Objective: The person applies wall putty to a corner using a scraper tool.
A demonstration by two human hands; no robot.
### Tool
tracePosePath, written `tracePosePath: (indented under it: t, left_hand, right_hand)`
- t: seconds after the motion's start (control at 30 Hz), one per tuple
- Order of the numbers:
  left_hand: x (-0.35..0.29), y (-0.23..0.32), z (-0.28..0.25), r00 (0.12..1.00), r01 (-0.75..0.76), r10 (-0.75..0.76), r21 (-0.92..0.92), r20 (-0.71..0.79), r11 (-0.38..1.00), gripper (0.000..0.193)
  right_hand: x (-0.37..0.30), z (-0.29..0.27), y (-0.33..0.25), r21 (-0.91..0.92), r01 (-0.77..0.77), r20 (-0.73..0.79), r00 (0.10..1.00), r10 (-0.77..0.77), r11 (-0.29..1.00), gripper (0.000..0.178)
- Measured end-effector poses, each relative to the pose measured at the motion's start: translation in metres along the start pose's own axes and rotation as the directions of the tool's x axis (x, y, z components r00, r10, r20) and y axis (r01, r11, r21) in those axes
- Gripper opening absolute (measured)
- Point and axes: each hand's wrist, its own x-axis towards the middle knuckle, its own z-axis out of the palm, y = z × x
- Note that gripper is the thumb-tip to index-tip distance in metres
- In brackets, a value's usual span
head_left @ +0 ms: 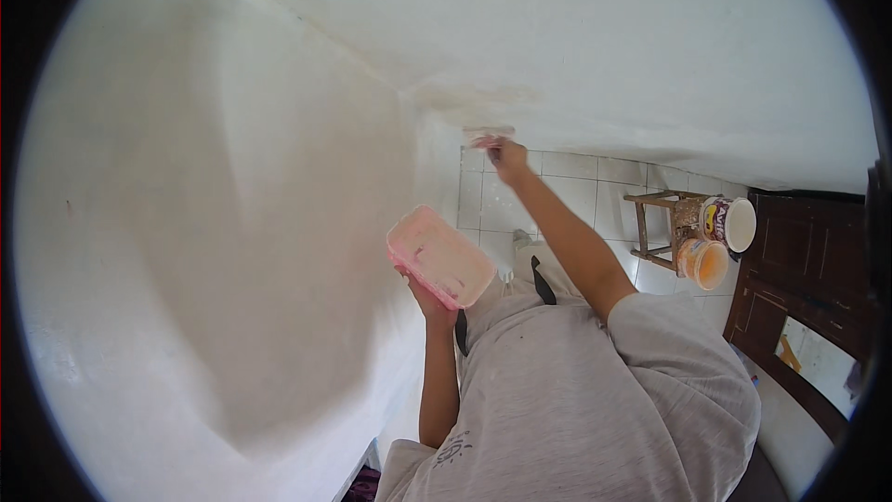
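My left hand (429,299) is closed round the lower edge of a pink rectangular plastic tub (451,260), which is tilted. A pale coating and a few darker pink smears show inside it. Farther forward, my right hand (509,160) grips a wide putty knife (488,138) with pinkish smears. Its blade is close to the white wall (632,46), near the corner; I cannot tell whether it touches. A dull beige patch (478,100) marks the wall just beyond the blade.
A second pale wall (279,223) rises close on my left. To the right, a wooden stool (655,223) stands on white floor tiles (595,200). By it are a white bucket (740,225) and an orange-stained bucket (708,265). Dark brown wooden furniture (804,256) is at the far right.
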Motion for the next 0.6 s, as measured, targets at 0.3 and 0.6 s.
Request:
tracePosePath:
  t: [0.3, 0.6]
  left_hand:
    - [0.008, -0.008, -0.008, 0.997, 0.013, -0.009, 0.062, -0.070, 0.998, 0.070]
    - [0.015, -0.016, 0.016, 0.995, 0.079, -0.077, 0.024, -0.059, 0.997, 0.072]
  right_hand:
    - [0.018, 0.000, -0.155, 0.156, 0.060, 0.035, 0.997, -0.066, 0.986, 0.011]
    - [-0.080, -0.048, -0.132, -0.174, 0.330, 0.100, 0.943, -0.317, 0.928, 0.014]
